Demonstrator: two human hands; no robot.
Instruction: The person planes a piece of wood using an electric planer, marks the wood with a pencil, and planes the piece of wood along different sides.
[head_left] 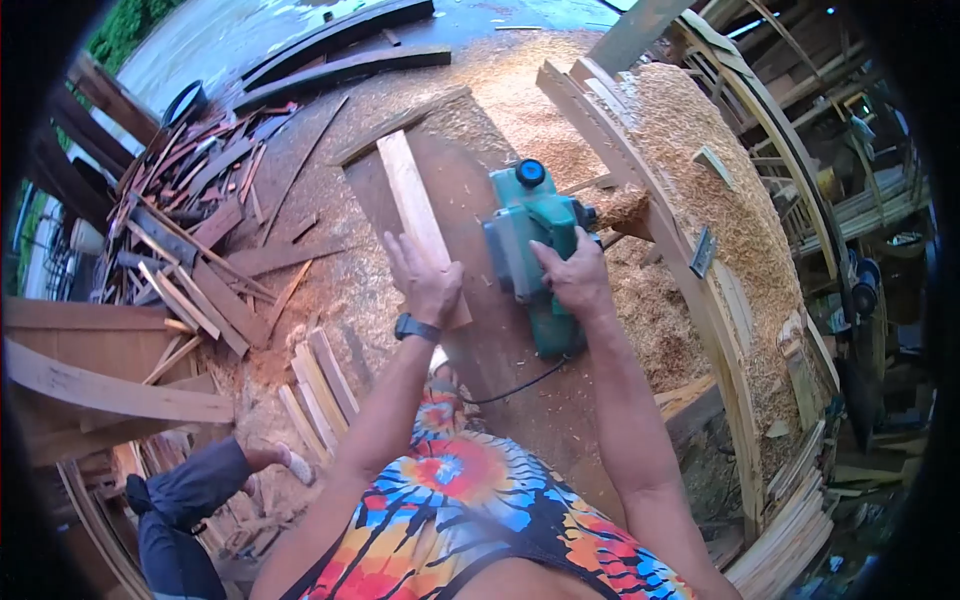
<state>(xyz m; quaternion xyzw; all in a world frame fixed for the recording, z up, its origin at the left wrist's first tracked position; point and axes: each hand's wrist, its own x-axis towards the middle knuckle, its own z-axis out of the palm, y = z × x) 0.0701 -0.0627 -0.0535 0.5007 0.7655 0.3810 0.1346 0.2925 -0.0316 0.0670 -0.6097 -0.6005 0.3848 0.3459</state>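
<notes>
Wood shavings point(690, 130) lay right of the right hand point(578, 278), which curled round the green electric planer point(528, 225) beneath it; the left hand point(425, 278), loosely spread, lay across a pale plank point(408, 180) extending ahead, forearms point(635, 400) outstretched.

No text, label, brand, number or sign can be read with certainty here; on the green planer point(538, 225), the surface is too small and blurred for giving any brand or number; on the dark wristband point(416, 327), no characters can be read; the colourful clothing point(450, 475) shows a pattern, without readable letters.
</notes>
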